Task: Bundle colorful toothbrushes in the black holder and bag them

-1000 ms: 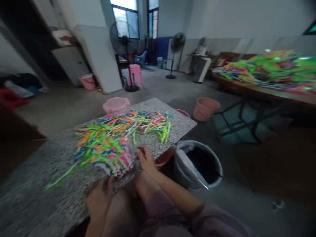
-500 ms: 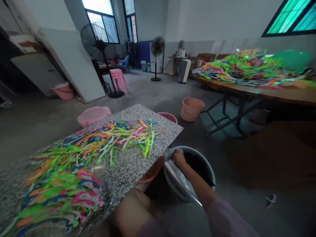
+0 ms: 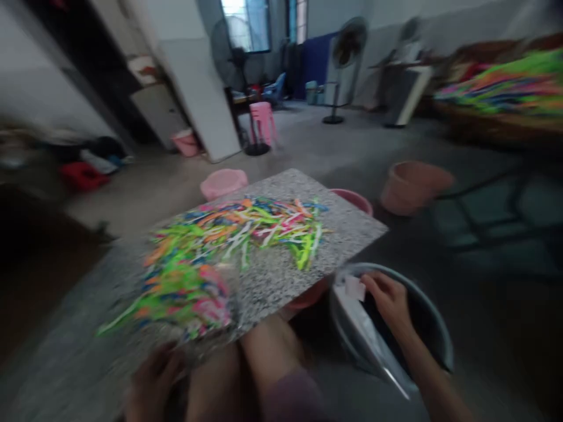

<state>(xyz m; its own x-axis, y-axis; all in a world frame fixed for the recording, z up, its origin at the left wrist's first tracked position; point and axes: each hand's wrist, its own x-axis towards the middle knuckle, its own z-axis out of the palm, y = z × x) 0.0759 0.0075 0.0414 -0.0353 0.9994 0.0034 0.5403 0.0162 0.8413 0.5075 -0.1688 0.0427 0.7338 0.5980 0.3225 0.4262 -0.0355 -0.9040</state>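
My right hand (image 3: 389, 300) reaches into a grey bucket (image 3: 435, 331) on the floor to the right of the table, its fingers closed on a small white piece (image 3: 354, 287) near the bucket's rim. Clear plastic sheets (image 3: 373, 346) lean inside the bucket. At the near edge of the speckled table (image 3: 281, 275), my left hand (image 3: 152, 378) is blurred and grips the bottom of a clear bag of colourful strips (image 3: 187, 293). A loose pile of colourful plastic strips (image 3: 246, 225) lies spread over the tabletop beyond the bag.
Pink buckets (image 3: 413, 184) and a pink tub (image 3: 222, 181) stand on the concrete floor around the table. A pink stool (image 3: 263, 122) and standing fans (image 3: 347, 44) are farther back. Another table (image 3: 505, 126) at the right carries a big heap of strips.
The view has swung left and down and become blurred. My right hand stays in the grey bucket and now pinches a white piece. The bag has dropped back toward the table's near edge.
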